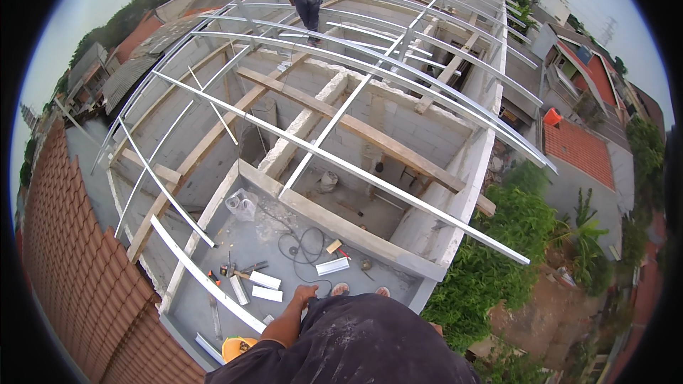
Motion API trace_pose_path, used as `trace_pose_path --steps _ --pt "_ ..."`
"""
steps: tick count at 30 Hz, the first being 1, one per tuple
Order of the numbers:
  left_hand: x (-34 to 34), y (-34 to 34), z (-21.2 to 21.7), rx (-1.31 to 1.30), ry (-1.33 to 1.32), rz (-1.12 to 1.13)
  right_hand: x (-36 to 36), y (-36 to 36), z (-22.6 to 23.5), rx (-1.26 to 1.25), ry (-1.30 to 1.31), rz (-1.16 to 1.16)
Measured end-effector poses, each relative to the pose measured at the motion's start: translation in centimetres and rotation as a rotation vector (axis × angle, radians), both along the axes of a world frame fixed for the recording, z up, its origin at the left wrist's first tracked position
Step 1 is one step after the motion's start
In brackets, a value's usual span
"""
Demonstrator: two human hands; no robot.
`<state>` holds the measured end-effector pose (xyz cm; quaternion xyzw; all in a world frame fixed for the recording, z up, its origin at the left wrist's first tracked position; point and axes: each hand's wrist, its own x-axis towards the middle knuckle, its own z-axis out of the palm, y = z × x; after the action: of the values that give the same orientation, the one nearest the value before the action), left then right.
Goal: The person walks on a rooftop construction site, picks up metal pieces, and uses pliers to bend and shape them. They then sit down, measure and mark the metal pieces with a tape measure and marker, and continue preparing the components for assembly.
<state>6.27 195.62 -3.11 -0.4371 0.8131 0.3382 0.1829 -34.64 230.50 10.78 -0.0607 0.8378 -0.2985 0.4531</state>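
My left hand (305, 294) hangs beside my dark shirt, above the grey concrete slab (235, 235); its fingers are too small and turned away to read. Only a sliver of my right hand (437, 328) shows past the shirt's right side, its fingers hidden. Nearest the left hand on the slab lie short white metal channel pieces (267, 293), a hammer (242, 273) and other hand tools. A black cable (302, 249) loops in front of my sandalled feet (341, 289). Close to it are another short channel piece (332, 266) and a small wooden block (334, 246).
Long metal roof members (341, 149) and wooden beams (356, 128) span open rooms below. A curved metal strip (206, 281) crosses the slab's left side. A yellow rounded object (237, 348) is by my left arm. Another person (304, 0) stands far off. Trees (491, 235) lie beyond the right edge.
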Motion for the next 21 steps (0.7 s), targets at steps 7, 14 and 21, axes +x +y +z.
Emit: trace_pose_path --steps 7,14,21 --pt "-0.4 0.0 0.0 0.212 0.203 0.374 0.6 0.9 -1.8 -0.011 0.03 0.021" --pt "0.0 -0.8 1.0 -0.057 0.01 -0.066 1.9 -1.0 1.4 0.025 -0.028 -0.061" --pt "0.9 -1.2 0.1 -0.013 -0.009 -0.061 2.6 -0.9 0.7 0.038 -0.066 -0.059"
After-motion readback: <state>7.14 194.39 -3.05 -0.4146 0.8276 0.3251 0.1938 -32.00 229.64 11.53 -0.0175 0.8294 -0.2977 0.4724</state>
